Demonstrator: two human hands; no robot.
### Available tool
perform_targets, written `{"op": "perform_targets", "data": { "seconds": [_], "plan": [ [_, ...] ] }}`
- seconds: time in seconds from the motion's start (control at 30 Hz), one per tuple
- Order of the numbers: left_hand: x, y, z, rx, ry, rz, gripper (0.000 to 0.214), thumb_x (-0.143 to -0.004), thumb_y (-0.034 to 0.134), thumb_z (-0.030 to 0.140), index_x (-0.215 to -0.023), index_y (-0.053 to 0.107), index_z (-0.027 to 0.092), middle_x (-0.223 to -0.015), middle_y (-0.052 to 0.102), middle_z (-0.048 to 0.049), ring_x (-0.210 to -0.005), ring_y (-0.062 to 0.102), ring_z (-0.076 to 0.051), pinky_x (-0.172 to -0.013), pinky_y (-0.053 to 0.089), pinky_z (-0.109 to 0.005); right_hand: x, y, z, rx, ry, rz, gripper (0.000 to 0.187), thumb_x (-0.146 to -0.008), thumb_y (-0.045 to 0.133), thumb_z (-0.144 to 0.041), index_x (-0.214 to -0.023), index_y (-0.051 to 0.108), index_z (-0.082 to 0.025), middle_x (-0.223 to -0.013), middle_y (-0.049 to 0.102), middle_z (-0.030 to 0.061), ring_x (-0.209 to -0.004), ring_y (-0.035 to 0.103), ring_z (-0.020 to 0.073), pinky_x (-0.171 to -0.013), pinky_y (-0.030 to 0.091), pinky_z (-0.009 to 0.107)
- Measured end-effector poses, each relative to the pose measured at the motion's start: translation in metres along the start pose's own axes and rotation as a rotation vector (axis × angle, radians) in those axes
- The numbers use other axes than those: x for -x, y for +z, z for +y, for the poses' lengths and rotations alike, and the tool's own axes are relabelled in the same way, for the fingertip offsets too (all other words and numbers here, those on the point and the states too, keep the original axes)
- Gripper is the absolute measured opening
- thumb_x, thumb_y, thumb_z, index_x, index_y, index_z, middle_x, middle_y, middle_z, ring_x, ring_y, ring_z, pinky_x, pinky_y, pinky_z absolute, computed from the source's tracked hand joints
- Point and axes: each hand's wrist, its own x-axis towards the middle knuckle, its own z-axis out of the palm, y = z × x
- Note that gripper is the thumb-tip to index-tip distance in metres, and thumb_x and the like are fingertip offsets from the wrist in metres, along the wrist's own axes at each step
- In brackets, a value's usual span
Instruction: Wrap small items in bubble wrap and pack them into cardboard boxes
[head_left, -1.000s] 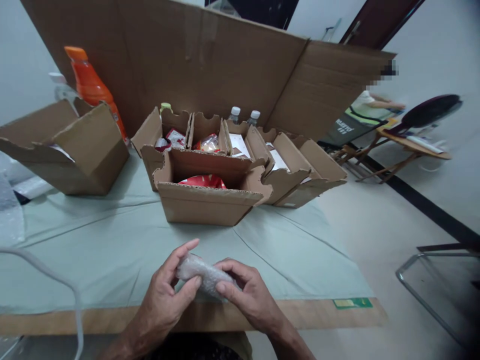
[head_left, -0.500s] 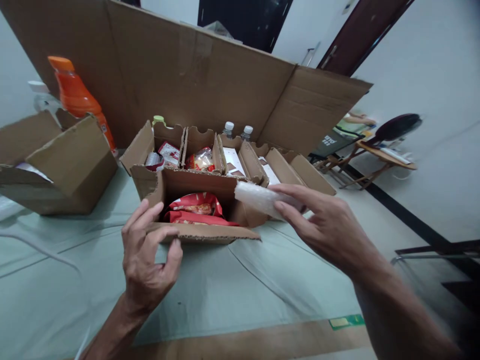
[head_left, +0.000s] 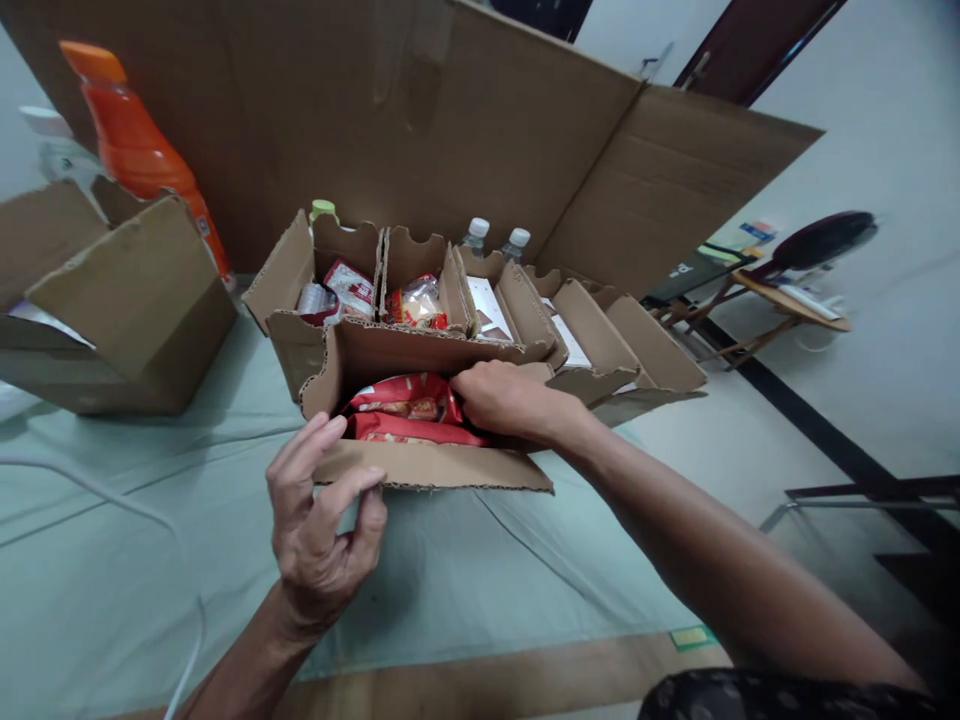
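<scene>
My left hand [head_left: 322, 520] pinches the left end of the front flap of the nearest small cardboard box [head_left: 450, 467], thumb in front and fingers behind. My right hand [head_left: 510, 400] reaches down into that box from the right. Its fingers are curled and partly hidden beside red snack packets [head_left: 401, 405]. The bubble-wrapped bundle is out of sight. Behind stands a row of similar open boxes [head_left: 517, 310] holding snack packets and white cards.
A large cardboard sheet [head_left: 450, 120] stands at the back, with two water bottles [head_left: 475, 232] before it. An orange bottle [head_left: 131, 150] and a bigger open box [head_left: 112, 300] are at the left. A white cable [head_left: 112, 500] lies on the green cloth [head_left: 487, 570]. A folding table [head_left: 795, 290] stands on the floor at the right.
The bundle went from both hands to my right hand alone, which carried it forward and down into the nearest box. My left hand moved onto the box's front flap.
</scene>
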Motion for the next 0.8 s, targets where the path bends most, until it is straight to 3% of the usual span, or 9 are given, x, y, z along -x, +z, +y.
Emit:
{"op": "perform_targets", "data": {
  "seconds": [0.1, 0.2, 0.27, 0.33, 0.4, 0.5, 0.67, 0.73, 0.8],
  "plan": [
    [0.000, 0.002, -0.002, -0.001, -0.047, 0.037, 0.051, -0.081, 0.068, 0.007, -0.126, 0.061, 0.030, -0.155, 0.045, -0.0071, -0.142, 0.047, -0.033, -0.117, 0.040, -0.057, 0.051, -0.030, 0.004, 0.035, 0.010, 0.061, 0.016, -0.086, 0.062, -0.014, -0.091, 0.076, -0.020, -0.087, 0.079, 0.0085, -0.079, 0.076, 0.0276, -0.074, 0.055, 0.037],
    [-0.002, 0.004, -0.002, 0.058, -0.105, 0.168, 0.073, -0.080, 0.073, 0.015, -0.147, 0.047, 0.028, -0.158, 0.040, -0.0107, -0.144, 0.043, -0.034, -0.118, 0.037, -0.058, 0.121, -0.043, 0.009, -0.041, 0.092, 0.414, 0.018, -0.095, 0.058, -0.025, -0.102, 0.075, -0.023, -0.097, 0.080, 0.0056, -0.085, 0.075, 0.0245, -0.077, 0.056, 0.037],
    [-0.002, 0.003, -0.001, 0.125, -0.175, 0.218, 0.079, -0.081, 0.074, 0.021, -0.153, 0.040, 0.027, -0.159, 0.039, -0.0115, -0.146, 0.041, -0.034, -0.119, 0.036, -0.057, 0.162, -0.031, 0.011, -0.127, 0.176, 0.590, 0.017, -0.097, 0.059, -0.029, -0.102, 0.074, -0.023, -0.096, 0.080, 0.0050, -0.084, 0.074, 0.0218, -0.077, 0.057, 0.035],
    [0.001, 0.000, -0.003, 0.197, -0.319, 0.195, 0.078, -0.084, 0.073, 0.023, -0.154, 0.039, 0.027, -0.161, 0.039, -0.0116, -0.147, 0.040, -0.032, -0.120, 0.036, -0.053, 0.186, -0.005, 0.014, -0.265, 0.260, 0.622, 0.017, -0.095, 0.061, -0.030, -0.103, 0.073, -0.022, -0.095, 0.080, 0.0054, -0.081, 0.074, 0.0202, -0.073, 0.058, 0.033],
    [0.005, -0.004, -0.008, 0.275, -0.501, 0.135, 0.075, -0.086, 0.071, 0.026, -0.154, 0.039, 0.027, -0.160, 0.041, -0.0118, -0.147, 0.041, -0.030, -0.121, 0.035, -0.049, 0.188, 0.027, 0.016, -0.434, 0.295, 0.534, 0.025, -0.093, 0.063, -0.032, -0.113, 0.071, -0.019, -0.105, 0.079, 0.0082, -0.085, 0.074, 0.0209, -0.070, 0.058, 0.032],
    [0.008, -0.006, -0.025, 0.355, -0.689, 0.053, 0.076, -0.086, 0.071, 0.031, -0.154, 0.038, 0.027, -0.161, 0.041, -0.0128, -0.148, 0.041, -0.028, -0.119, 0.038, -0.045, 0.157, 0.067, 0.016, -0.631, 0.273, 0.385, 0.047, -0.086, 0.068, -0.037, -0.127, 0.063, -0.016, -0.122, 0.074, 0.0142, -0.101, 0.072, 0.0258, -0.076, 0.059, 0.036],
    [0.001, 0.004, -0.036, 0.443, -0.733, -0.180, 0.064, -0.078, 0.071, 0.034, -0.137, 0.053, 0.019, -0.135, 0.065, -0.0108, -0.128, 0.060, -0.027, -0.109, 0.048, -0.040, 0.102, 0.093, 0.005, -0.814, 0.249, 0.464, 0.044, -0.077, 0.071, -0.041, -0.111, 0.067, -0.014, -0.110, 0.075, 0.0129, -0.098, 0.069, 0.0276, -0.083, 0.057, 0.040],
    [0.006, 0.007, -0.022, 0.455, -0.739, -0.223, 0.068, -0.076, 0.071, 0.035, -0.138, 0.052, 0.018, -0.134, 0.065, -0.0107, -0.127, 0.061, -0.028, -0.111, 0.048, -0.042, 0.112, 0.093, 0.001, -0.834, 0.245, 0.507, 0.033, -0.078, 0.069, -0.042, -0.099, 0.070, -0.016, -0.097, 0.077, 0.0096, -0.088, 0.069, 0.0253, -0.076, 0.057, 0.036],
    [0.023, 0.003, 0.001, 0.443, -0.740, -0.246, 0.074, -0.076, 0.072, 0.036, -0.144, 0.047, 0.018, -0.139, 0.062, -0.0125, -0.134, 0.057, -0.030, -0.114, 0.045, -0.046, 0.143, 0.092, -0.002, -0.798, 0.271, 0.530, 0.029, -0.081, 0.067, -0.044, -0.087, 0.071, -0.017, -0.084, 0.076, 0.0071, -0.074, 0.067, 0.0232, -0.065, 0.055, 0.032]
  ]
}}
